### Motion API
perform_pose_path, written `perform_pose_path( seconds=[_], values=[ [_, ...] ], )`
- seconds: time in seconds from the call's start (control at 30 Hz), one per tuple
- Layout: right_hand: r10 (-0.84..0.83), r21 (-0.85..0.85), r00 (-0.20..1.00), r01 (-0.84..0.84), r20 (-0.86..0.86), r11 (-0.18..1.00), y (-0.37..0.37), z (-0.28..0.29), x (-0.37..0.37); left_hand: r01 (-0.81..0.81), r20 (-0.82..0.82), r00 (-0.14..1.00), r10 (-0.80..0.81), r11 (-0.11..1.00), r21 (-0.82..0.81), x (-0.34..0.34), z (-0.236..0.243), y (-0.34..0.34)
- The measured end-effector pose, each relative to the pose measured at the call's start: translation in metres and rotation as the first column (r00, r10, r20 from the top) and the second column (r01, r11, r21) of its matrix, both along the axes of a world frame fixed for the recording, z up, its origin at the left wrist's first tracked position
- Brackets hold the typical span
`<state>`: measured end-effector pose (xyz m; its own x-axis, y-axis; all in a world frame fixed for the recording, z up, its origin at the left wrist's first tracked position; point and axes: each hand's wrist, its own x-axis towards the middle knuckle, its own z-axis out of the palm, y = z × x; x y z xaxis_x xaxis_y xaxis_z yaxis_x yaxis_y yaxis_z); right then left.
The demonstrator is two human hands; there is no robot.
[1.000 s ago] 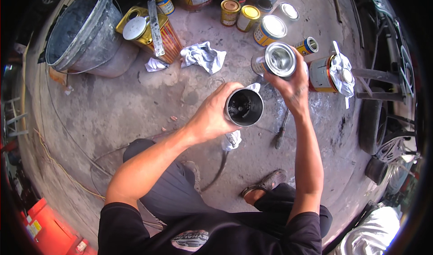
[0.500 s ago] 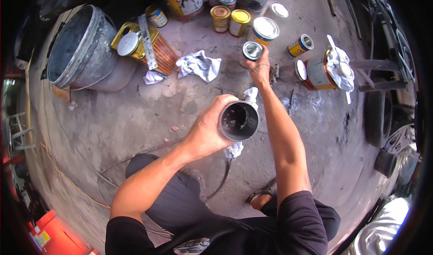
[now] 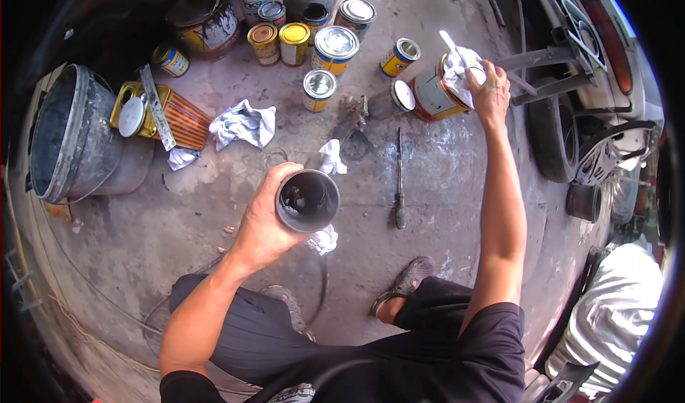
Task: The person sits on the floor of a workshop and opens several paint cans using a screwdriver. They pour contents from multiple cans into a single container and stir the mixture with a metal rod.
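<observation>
My left hand [image 3: 258,225] is wrapped around a dark cylindrical cup [image 3: 308,200], its open mouth facing up and its inner wall marked with pale specks. At the right, my right hand [image 3: 492,96] reaches over a large tin [image 3: 434,93] that leans to one side. A crumpled white rag [image 3: 460,68] drapes over that tin's top, with a pale stick [image 3: 447,41] poking out. My right fingers curl over a small round white lid [image 3: 476,77] on the rag; the palm side is hidden. A small silver-topped can [image 3: 318,90] stands on the floor ahead of the cup.
Several paint cans [image 3: 335,50] stand at the back. A big grey bucket [image 3: 93,139], a striped yellow can [image 3: 178,118] and a white rag [image 3: 244,125] lie to the left. A screwdriver [image 3: 400,189] rests on the floor; metal frames [image 3: 549,60] and a tyre [image 3: 553,128] border the right.
My right hand has let go of the small silver-topped can and moved right to the rag-covered tin. My left hand still holds the dark cup. The whole view has shifted toward the right.
</observation>
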<state>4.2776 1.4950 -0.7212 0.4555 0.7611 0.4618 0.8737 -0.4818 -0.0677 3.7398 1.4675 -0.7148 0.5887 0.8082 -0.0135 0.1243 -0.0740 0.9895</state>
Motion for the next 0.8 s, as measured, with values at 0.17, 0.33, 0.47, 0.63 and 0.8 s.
perform_pose_path(
  seconds=[0.17,0.33,0.47,0.63,0.8],
  values=[
    [-0.033,-0.182,0.988,0.005,-0.151,0.983,-0.003,-0.001,0.028,0.005,-0.013,1.000,-0.005,1.000,-0.003,0.002,0.004,0.000],
    [0.200,0.199,0.972,-0.174,-0.124,0.965,0.013,-0.010,-0.056,-0.004,-0.039,0.999,0.005,0.999,0.033,-0.005,0.009,-0.005],
    [0.577,0.248,0.785,-0.526,-0.226,0.814,0.053,-0.070,-0.186,0.003,-0.046,0.999,-0.001,0.999,0.054,-0.006,0.011,-0.005],
    [0.595,0.174,0.701,-0.579,-0.392,0.797,0.083,-0.113,-0.254,-0.004,-0.033,0.999,0.006,0.998,0.060,-0.012,0.014,-0.009],
    [0.585,0.119,0.719,-0.588,-0.374,0.800,0.089,-0.128,-0.257,0.000,-0.050,0.999,0.006,0.994,0.110,-0.019,0.016,-0.009]
  ],
)
